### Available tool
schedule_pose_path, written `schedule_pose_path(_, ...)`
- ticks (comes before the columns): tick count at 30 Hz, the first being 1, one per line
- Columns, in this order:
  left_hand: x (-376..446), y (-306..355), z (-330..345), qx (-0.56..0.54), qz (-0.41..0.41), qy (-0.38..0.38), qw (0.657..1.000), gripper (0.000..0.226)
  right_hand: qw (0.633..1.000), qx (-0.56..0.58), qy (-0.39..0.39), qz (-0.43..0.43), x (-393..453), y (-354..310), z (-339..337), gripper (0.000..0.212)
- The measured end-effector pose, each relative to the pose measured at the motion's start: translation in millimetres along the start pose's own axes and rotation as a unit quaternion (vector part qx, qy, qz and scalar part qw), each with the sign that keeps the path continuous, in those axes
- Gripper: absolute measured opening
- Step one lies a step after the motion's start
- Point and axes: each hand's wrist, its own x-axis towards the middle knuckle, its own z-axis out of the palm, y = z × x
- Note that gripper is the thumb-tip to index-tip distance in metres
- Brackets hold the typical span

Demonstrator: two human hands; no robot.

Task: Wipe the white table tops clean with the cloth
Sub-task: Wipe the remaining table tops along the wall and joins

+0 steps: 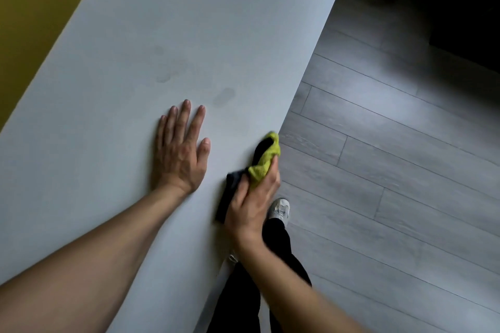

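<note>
Yellow-green and black bunched microfibre cloth point(261, 162) is what my right hand point(250, 207) is gripping, fingers curled round it, at the lower centre of the frame right against the long edge of the flat white table top point(162, 21). My left hand point(180, 150) is lying flat with fingers straight, probably bracing me. Faint grey smudges point(224, 96) are sitting just above it, and wide bare surface is running toward the upper left for sweeping strokes.
</note>
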Motion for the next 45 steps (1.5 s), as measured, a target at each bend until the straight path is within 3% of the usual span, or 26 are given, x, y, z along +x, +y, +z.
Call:
schedule_pose_path(7, -1, 1, 0, -0.005, -0.004, 0.004, 1.000, 0.066, 0.999, -0.010, 0.045, 0.005, 140, -18, 11, 0.066)
schedule_pose_path(11, -2, 2, -3, -0.004, -0.009, -0.007, 1.000, 0.067, 0.998, -0.013, 0.057, 0.010, 158, -20, 11, 0.064)
schedule_pose_path(21, -2, 5, -8, 0.005, -0.013, -0.025, 1.000, 0.065, 0.998, 0.001, 0.053, -0.020, -35, 17, 9, 0.066)
schedule_pose_path(27, -12, 3, -17, -0.028, 0.003, -0.044, 0.999, 0.071, 1.000, 0.006, -0.006, -0.020, -145, 37, -6, 0.067)
schedule_pose_path(32, -114, -31, -29, -0.022, 0.026, -0.031, 0.999, 0.061, 0.999, 0.027, 0.024, -0.035, -102, 34, -3, 0.069)
schedule_pose_path(38, -305, -73, -50, -0.003, -0.113, 0.023, 0.993, 0.055, 0.999, 0.020, 0.041, -0.012, -19, 21, 3, 0.068)
schedule_pose_path(42, -375, -78, -56, 0.010, -0.146, 0.036, 0.989, 0.056, 0.998, 0.033, 0.045, -0.004, -30, 17, 4, 0.066)
schedule_pose_path(45, -370, -81, -49, 0.016, -0.141, 0.047, 0.989, 0.056, 0.999, 0.036, 0.036, 0.006, -76, 23, 2, 0.068)
